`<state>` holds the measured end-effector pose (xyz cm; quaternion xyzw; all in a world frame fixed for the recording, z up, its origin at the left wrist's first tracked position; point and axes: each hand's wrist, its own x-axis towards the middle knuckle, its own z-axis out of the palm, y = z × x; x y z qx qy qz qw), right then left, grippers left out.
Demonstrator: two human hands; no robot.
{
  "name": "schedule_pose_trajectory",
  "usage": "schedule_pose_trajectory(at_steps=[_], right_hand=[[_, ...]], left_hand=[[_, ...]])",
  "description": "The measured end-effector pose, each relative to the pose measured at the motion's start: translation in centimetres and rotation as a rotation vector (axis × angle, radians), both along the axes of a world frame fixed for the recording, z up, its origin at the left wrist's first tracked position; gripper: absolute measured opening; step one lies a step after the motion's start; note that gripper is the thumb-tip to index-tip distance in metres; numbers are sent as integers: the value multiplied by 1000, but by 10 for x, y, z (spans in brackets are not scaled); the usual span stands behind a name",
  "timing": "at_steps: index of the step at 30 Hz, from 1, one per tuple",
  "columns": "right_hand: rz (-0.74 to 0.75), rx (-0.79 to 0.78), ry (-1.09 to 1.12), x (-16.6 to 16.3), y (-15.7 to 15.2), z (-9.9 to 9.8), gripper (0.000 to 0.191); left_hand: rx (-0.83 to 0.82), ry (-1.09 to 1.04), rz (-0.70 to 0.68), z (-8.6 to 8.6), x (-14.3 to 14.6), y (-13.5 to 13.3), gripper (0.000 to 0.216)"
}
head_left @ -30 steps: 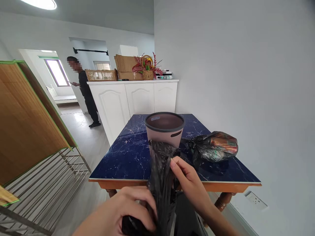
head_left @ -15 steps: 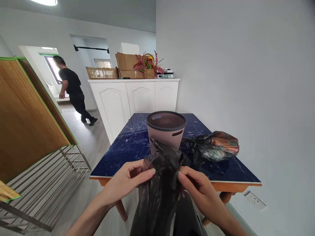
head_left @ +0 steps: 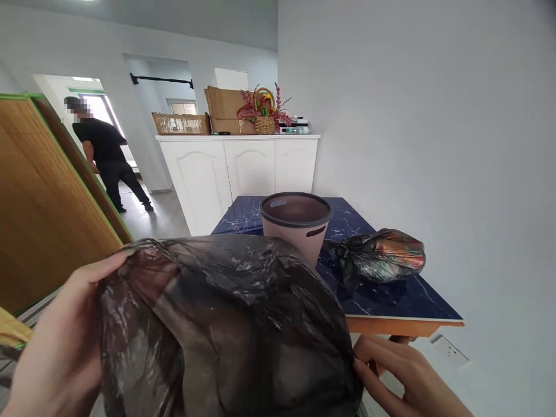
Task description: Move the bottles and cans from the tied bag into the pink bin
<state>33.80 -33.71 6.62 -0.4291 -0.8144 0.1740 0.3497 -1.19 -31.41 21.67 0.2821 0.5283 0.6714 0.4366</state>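
Note:
A thin black garbage bag [head_left: 243, 324] is spread wide in front of me, its film see-through in places. My left hand [head_left: 69, 330] grips its upper left edge, with some fingers hidden behind or inside the film. At the right edge, my right hand [head_left: 399, 370] pinches the bag between thumb and fingers. Behind the bag stands a pinkish trash can [head_left: 295, 231] with a dark rim and a slot handle, upright on the table. The bag hides its lower part. To its right lies a knotted, filled black bag [head_left: 386, 258] with coloured items showing through.
The blue marble-patterned table [head_left: 347, 217] has a wooden frame. Beyond it, a white cabinet [head_left: 249, 165] carries cardboard boxes [head_left: 182, 124] and a flower basket [head_left: 264, 123]. A person in black [head_left: 106, 147] stands near the doorway at left, past a bamboo mat [head_left: 47, 191] on a rack.
My hands have moved apart, the left one up and outward, and the bunched bag is now stretched wide between them. The person in black has moved left toward the doorway.

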Motion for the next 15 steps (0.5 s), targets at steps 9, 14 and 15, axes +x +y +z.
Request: schedule_pose_trajectory(at_steps=[9,14,15], right_hand=[[-147,203,158,-45,-6,41,23],[469,8,44,-116,45,67,20],[537,21,19,-127,58,66,15]], left_hand=[[153,141,-217,7,18,-12,48],[170,268,-478,12,42,-21,44],[173,285,-531,13,46,-22,50]])
